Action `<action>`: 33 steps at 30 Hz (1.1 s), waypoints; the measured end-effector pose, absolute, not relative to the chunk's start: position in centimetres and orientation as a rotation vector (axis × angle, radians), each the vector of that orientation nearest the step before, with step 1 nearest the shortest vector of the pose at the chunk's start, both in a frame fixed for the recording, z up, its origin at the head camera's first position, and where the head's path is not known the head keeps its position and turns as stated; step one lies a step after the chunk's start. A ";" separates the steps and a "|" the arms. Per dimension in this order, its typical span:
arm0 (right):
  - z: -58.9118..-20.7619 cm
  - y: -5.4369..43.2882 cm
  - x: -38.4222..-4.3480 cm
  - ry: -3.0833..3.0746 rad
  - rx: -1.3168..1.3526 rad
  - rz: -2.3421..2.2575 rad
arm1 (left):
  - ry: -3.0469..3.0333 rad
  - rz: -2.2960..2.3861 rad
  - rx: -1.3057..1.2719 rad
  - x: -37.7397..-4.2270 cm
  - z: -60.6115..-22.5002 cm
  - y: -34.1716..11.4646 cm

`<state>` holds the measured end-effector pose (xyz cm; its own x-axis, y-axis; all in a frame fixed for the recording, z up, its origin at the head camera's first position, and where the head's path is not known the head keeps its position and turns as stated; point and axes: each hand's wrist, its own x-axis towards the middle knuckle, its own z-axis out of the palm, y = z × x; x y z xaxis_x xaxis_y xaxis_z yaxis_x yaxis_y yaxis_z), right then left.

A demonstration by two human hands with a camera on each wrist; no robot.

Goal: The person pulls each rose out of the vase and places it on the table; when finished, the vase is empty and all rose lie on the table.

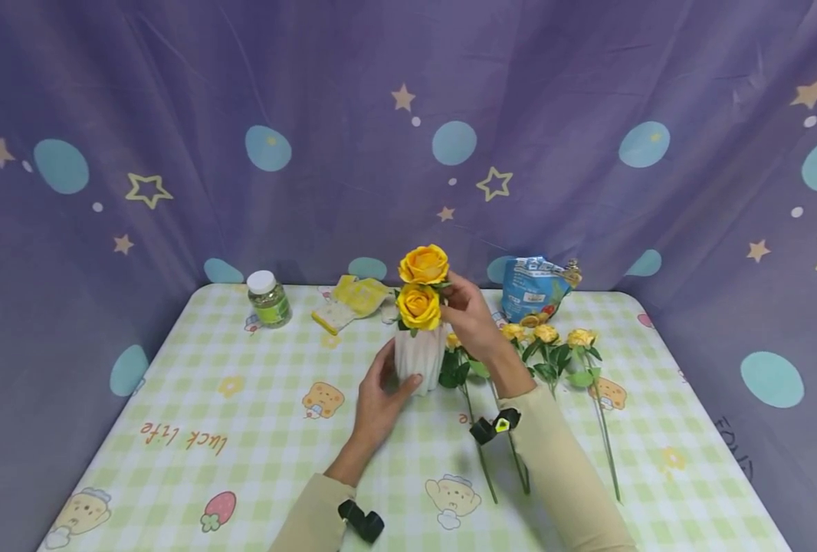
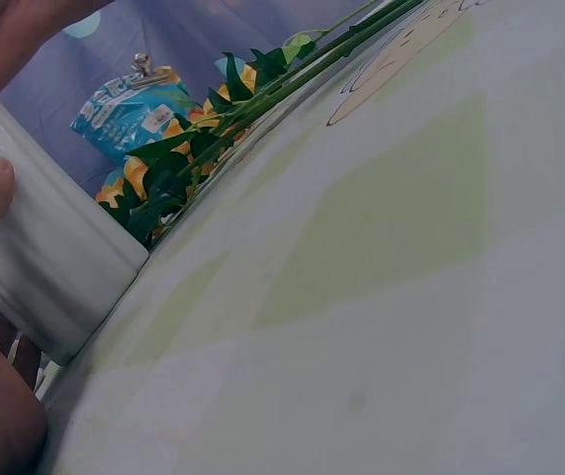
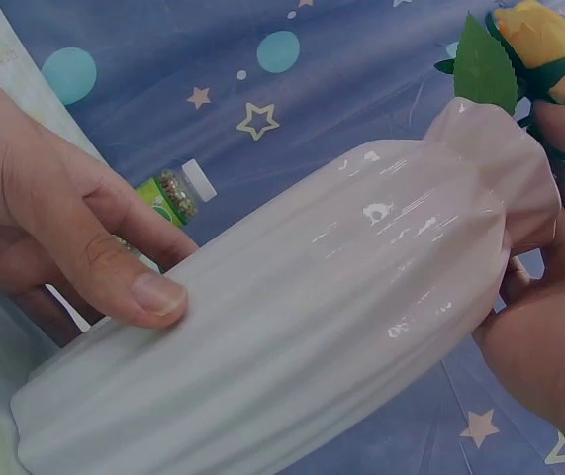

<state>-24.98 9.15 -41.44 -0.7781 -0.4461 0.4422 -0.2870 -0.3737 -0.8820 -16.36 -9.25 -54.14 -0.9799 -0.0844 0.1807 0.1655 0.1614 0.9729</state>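
Note:
A ribbed white vase (image 1: 418, 364), pinkish toward its mouth in the right wrist view, stands on the table. My left hand (image 1: 378, 399) grips its lower body, the thumb across the near side. Two yellow roses, an upper rose (image 1: 424, 264) and a lower rose (image 1: 418, 307), rise from the mouth. At the rim, my right hand (image 1: 474, 318) holds a rose just under its bloom, the other fingers beside the vase neck. Which of the two stems it pinches is partly hidden. Several yellow roses (image 1: 545, 333) lie to the right, their green stems toward me.
A white-capped jar (image 1: 268, 300) stands at the back left. Near it lies a crumpled yellow-and-white packet (image 1: 353, 299). At the back right is a blue pouch (image 1: 534, 290) with a metal clip (image 1: 572, 272). A green checked cloth (image 1: 195, 383) covers the table, and a purple curtain (image 1: 353, 138) hangs behind.

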 end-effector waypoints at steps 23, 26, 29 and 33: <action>-40.8 8.7 -25.2 1.916 -0.888 -2.389 | -2.215 -1.938 -0.095 -16.5 -54.3 -9.3; -40.5 8.7 -25.2 1.892 -0.907 -2.422 | -2.218 -1.932 -0.090 -16.5 -54.3 -9.3; -40.0 8.7 -25.2 1.850 -0.936 -2.453 | -2.220 -1.937 -0.086 -16.5 -54.3 -9.3; -39.4 8.8 -25.2 1.824 -0.950 -2.458 | -2.216 -1.949 -0.084 -16.5 -54.3 -9.2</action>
<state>-25.17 8.81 -39.40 -0.8224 -0.2885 0.4903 -0.3857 -0.3507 -0.8534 -16.49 -9.23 -54.30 -0.9806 -0.0816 0.1785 0.1666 0.1343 0.9768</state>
